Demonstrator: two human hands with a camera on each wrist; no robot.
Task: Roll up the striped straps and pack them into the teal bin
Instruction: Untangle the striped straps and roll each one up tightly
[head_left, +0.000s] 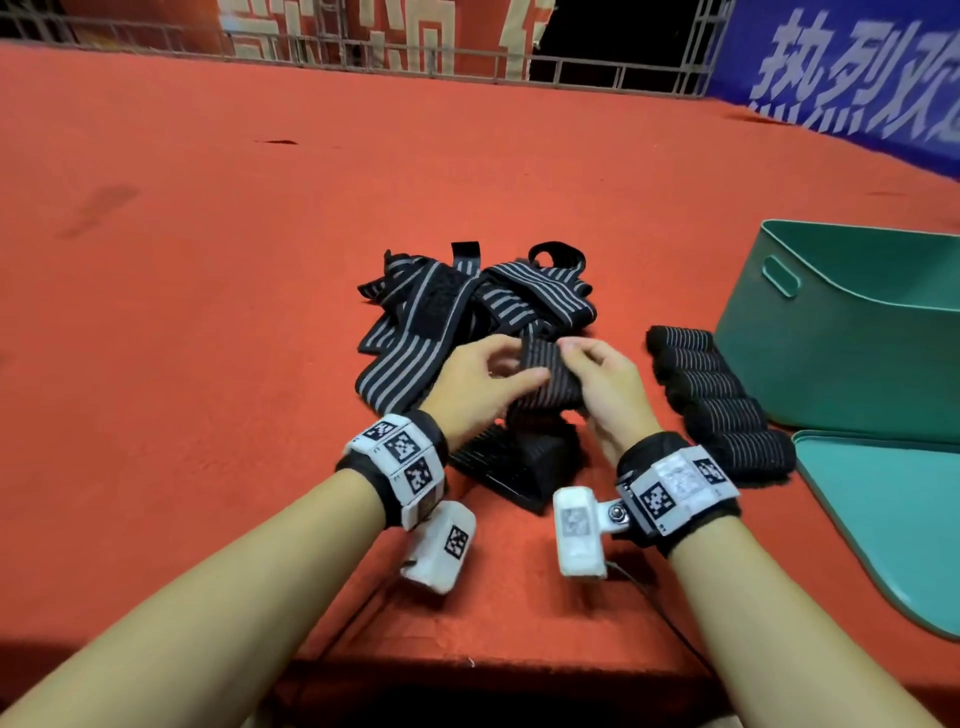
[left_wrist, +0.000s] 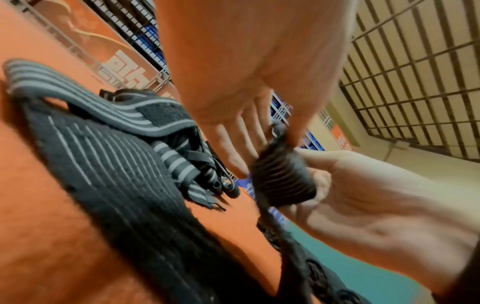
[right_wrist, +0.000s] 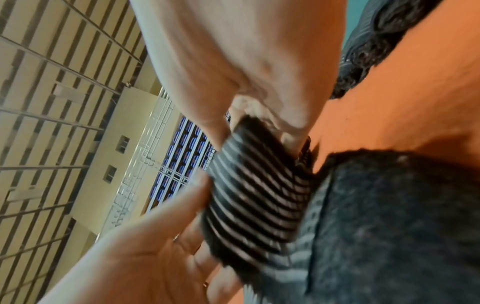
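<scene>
Right hand (right_wrist: 249, 67) came down from the top edge of the view, its fingers pinching the upper end of a partly rolled striped strap (right_wrist: 259, 197); the left hand (right_wrist: 145, 261) rose from the bottom left corner, its thumb (right_wrist: 182, 205) pressed against the roll's side. The strap's loose tail (right_wrist: 389, 226), fuzzy and dark, trailed to the lower right over the orange table surface (right_wrist: 389, 102). More dark rolled straps (right_wrist: 374, 41) lay blurred at the upper right, a sliver of teal beside them.
</scene>
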